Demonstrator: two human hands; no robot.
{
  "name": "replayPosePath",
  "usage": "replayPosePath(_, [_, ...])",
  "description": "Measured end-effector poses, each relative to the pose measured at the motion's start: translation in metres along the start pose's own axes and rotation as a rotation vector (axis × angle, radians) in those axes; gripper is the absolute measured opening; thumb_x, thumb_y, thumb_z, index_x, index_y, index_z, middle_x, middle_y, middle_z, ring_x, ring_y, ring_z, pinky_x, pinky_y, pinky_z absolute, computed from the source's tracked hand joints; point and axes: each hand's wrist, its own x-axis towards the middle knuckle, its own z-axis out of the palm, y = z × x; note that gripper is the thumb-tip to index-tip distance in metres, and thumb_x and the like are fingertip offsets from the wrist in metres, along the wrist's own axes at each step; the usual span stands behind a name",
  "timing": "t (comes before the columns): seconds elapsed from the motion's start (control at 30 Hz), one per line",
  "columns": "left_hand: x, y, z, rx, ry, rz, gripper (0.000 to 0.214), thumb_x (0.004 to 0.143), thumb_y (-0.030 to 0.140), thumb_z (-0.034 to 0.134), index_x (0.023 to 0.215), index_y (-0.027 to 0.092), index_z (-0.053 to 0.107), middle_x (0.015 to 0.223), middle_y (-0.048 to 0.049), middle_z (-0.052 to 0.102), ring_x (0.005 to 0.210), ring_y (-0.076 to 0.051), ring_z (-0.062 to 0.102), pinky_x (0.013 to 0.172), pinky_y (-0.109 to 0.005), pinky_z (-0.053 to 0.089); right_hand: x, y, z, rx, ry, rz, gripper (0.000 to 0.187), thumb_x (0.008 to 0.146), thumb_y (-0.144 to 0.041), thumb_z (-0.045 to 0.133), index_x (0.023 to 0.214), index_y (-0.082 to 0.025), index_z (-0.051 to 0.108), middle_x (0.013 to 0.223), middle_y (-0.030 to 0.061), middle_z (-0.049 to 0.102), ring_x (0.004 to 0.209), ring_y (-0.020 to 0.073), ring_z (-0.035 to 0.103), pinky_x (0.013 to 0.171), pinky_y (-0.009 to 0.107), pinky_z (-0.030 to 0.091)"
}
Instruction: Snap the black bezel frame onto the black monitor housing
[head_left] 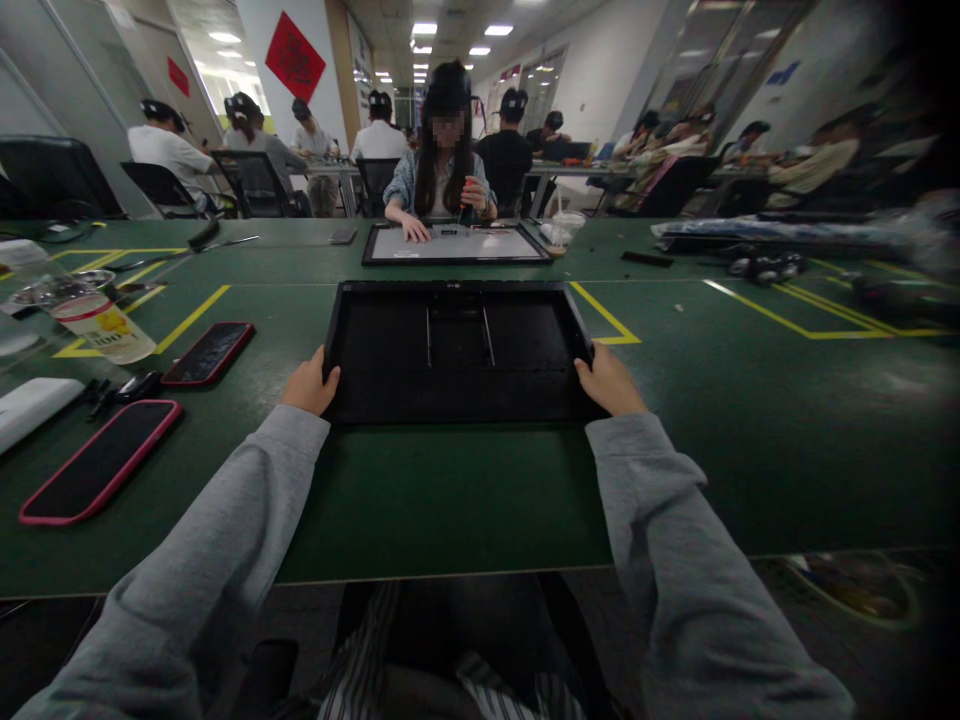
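Note:
A black rectangular monitor back cover (pixel 375 350), seen from its hollow inner side, lies in front of me on the green table (pixel 450 500). Two thin pale bars run up its middle, beside a darker recess at the far edge. My left hand (pixel 310 385) grips the cover's left edge, thumb on top. At the right edge my right hand (pixel 611 380) holds it the same way, thumb over the rim. The undersides of both hands' grips are hidden.
Across the table a co-worker (pixel 442 180) works with a screwdriver over a flat panel (pixel 480 243). Two red-edged phones (pixel 101 465) and a drink bottle (pixel 105 320) are at the left. A plastic cup (pixel 562 230) and a plastic-wrapped bundle (pixel 750 235) stand farther right.

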Motion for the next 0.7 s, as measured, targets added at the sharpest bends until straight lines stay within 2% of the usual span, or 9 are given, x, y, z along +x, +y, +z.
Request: replayPosePath(0.7, [-0.0014, 0.0022, -0.0044, 0.062, -0.041, 0.013, 0.067, 0.093, 0.042, 0.035, 0.147, 0.005, 0.029, 0.121, -0.0213, 0.062, 0.110, -0.030, 0.061, 0.094, -0.042, 0.046, 0.0012, 0.0018, 0.0003, 0.006, -0.007, -0.035, 0.054, 0.092, -0.033, 0.042, 0.137, -0.001, 0.043, 0.121, 0.0267, 0.062, 0.107, 0.0353, 0.062, 0.092, 0.045, 0.045])
